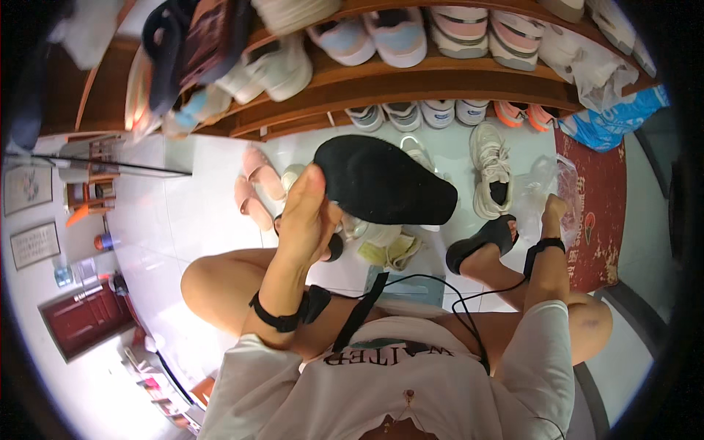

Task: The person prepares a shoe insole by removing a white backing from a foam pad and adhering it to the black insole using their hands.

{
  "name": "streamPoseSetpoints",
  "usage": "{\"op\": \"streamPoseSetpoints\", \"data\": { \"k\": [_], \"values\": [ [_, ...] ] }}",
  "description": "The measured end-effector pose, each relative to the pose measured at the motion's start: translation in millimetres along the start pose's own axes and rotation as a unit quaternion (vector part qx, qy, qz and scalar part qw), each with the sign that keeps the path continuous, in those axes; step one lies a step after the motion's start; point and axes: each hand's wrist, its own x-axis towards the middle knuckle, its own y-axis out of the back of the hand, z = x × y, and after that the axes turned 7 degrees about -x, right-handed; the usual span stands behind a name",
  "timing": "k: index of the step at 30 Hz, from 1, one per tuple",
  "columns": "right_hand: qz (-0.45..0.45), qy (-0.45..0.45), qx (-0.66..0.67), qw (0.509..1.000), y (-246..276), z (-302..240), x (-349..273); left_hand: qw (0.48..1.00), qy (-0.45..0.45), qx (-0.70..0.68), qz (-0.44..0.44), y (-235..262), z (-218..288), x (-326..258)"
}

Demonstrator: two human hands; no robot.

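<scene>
Wooden shoe shelf (440, 81) up top, red rug (598, 213) right, cream sneaker (491, 172) on floor. Black insole (381, 180) raised mid-frame, long axis left-right, hiding shoes behind. Left hand (304, 220) pinches its left end. Right hand (554, 209) touches clear plastic bag (546, 183); grip unclear.

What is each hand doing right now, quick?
Left hand: closed on the black insole, held up in front.
Right hand: reaching down into the clear plastic bag; whether it grips it cannot be told.

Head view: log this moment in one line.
left hand: holds black insole | right hand: in clear plastic bag | cream sneaker: on floor
</scene>
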Motion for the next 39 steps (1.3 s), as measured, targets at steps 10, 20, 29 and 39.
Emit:
{"op": "streamPoseSetpoints", "data": {
  "k": [10, 20, 29, 39],
  "values": [
    [-0.301, 0.368, 0.366, 0.800, 150, -224, -272, 0.997, 0.020, -0.070, -0.011, 24, 17, -23],
    [-0.534, 0.490, 0.289, 0.626, 172, -235, -436, 1.000, 0.020, 0.000, -0.017, 39, 11, -37],
    [-0.570, 0.447, 0.254, 0.641, 161, -206, -421, 0.990, -0.006, -0.112, 0.081, 59, 9, -30],
    [-0.379, 0.312, 0.278, 0.826, 52, -148, -353, 0.974, 0.102, 0.140, 0.146, 98, -6, -18]
  ]
}}
